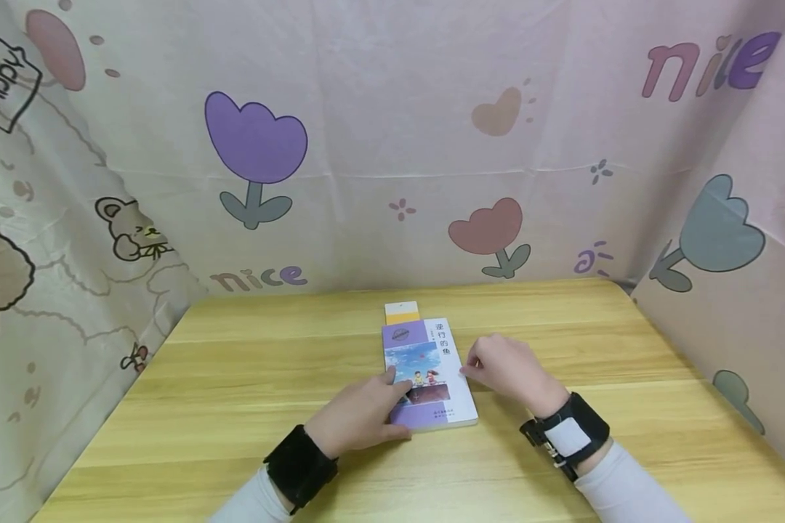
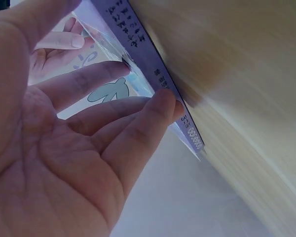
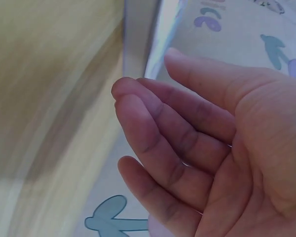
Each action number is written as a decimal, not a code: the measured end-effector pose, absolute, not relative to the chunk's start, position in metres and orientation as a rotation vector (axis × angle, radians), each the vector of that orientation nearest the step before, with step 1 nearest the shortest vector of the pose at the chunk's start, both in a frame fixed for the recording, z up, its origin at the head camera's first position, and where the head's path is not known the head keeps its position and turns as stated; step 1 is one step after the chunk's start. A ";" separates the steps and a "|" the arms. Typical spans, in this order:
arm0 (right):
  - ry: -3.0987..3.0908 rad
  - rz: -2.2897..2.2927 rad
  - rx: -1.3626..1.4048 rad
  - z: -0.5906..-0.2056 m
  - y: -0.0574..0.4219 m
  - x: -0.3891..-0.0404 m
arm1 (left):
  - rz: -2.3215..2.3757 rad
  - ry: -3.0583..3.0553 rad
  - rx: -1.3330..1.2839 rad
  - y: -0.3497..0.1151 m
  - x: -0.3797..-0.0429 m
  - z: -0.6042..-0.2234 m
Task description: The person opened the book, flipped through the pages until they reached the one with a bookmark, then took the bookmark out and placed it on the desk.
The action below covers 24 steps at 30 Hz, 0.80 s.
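A book [image 1: 461, 378] with a purple and white cover and a picture of two children under a blue sky lies flat on the table. My left hand [image 1: 363, 414] rests at its lower left corner, fingers over the cover and thumb by the near edge. In the left wrist view, a fingertip touches the book's purple spine [image 2: 138, 49]. Beside the right edge is my right hand [image 1: 513, 370], loosely bent with nothing in it; whether its fingertips touch the book I cannot tell. The right wrist view shows the pages' edge [image 3: 138, 39] just past those fingers.
A white and orange flat item [image 1: 402, 311] shows at the book's far edge; the rest of it is hidden. The wooden table [image 1: 268, 356] backs onto a patterned cloth [image 1: 366, 131], which also hangs at both sides.
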State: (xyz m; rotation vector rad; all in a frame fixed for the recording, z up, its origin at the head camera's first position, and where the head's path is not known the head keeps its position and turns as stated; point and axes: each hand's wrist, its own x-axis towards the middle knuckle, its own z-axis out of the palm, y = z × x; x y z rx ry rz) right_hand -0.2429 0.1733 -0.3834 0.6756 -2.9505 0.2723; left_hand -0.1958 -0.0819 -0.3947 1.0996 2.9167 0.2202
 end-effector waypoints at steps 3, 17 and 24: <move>-2.956 0.299 0.658 -0.386 0.177 -0.247 | 0.225 2.913 1.092 -0.081 -0.196 -0.396; -2.967 0.373 0.686 -0.388 0.181 -0.253 | 0.254 2.926 1.140 -0.079 -0.196 -0.401; -2.987 0.370 0.669 -0.389 0.182 -0.253 | 0.246 2.912 1.139 -0.078 -0.196 -0.401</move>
